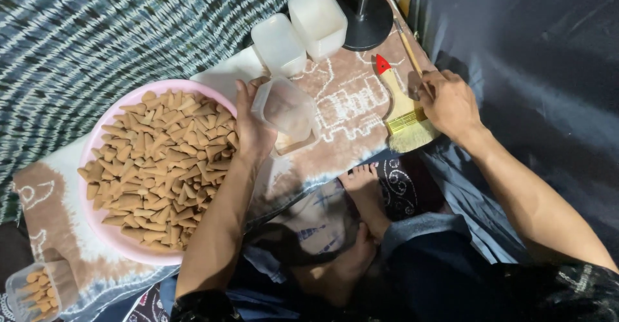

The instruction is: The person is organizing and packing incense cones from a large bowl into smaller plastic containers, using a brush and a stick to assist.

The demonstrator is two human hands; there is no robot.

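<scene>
While heaped with cones (161, 167), pink basin (103, 228) beside hand-held clear tub (285, 108).

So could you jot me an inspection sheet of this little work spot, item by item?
Surface: patterned brown and white cloth spread on the floor.
Job's things: small clear plastic box, held tilted in the left hand; pink basin piled with tan cones.
Clutter: two white square containers; flat paintbrush with a red-tipped handle; a thin stick; another clear box with cones at the lower left corner.
Grippers: left hand grips the clear box; right hand rests on the flat paintbrush by its metal band.
Cables: nothing seen.
Surroundings: round black stand base, dark fabric on the right, the person's bare feet.
</scene>
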